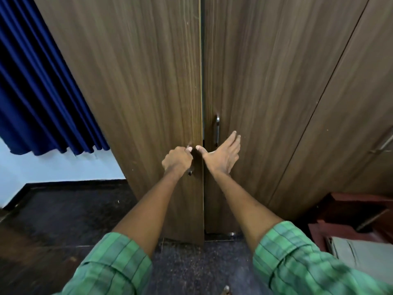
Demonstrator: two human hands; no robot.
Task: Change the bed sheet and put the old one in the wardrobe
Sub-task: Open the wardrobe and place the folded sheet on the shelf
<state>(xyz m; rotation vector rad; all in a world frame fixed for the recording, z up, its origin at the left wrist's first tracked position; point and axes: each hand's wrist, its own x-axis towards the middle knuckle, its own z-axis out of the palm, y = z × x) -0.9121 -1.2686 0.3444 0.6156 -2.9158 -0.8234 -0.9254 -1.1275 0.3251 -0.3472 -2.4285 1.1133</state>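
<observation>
Dark speckled stone floor (63,211) runs up to a tall wardrobe of brown wood-grain laminate (265,81), which fills most of the view. Its 2 front doors meet at a narrow dark seam down the middle. The left door (138,81) stands slightly proud of the right door (265,124) at the bottom edge, so the seam is not quite flush.

The left hand (177,159) is curled into a closed grip against the left door's inner edge, just above a small dark keyhole (190,172); what the fingers wrap is hidden by the hand itself, so I cannot tell if it is a handle or a key. The right hand (223,155) lies flat on the right door with fingers straight and spread, holding nothing, its thumb reaching toward the seam. Just above its fingertips a slim vertical metal bar handle (217,129) is fixed to the right door. Both forearms come out of rolled green checked sleeves (297,262).

No bed sheet can be seen anywhere in view.

Further right, another wardrobe panel (350,103) carries a second metal handle (382,145). Below it sit reddish-brown wooden furniture (348,211) and a pale grey box (357,250). At the left, a pleated deep blue curtain (38,92) hangs over a pale blue wall (53,167) with a black skirting strip (74,185).
</observation>
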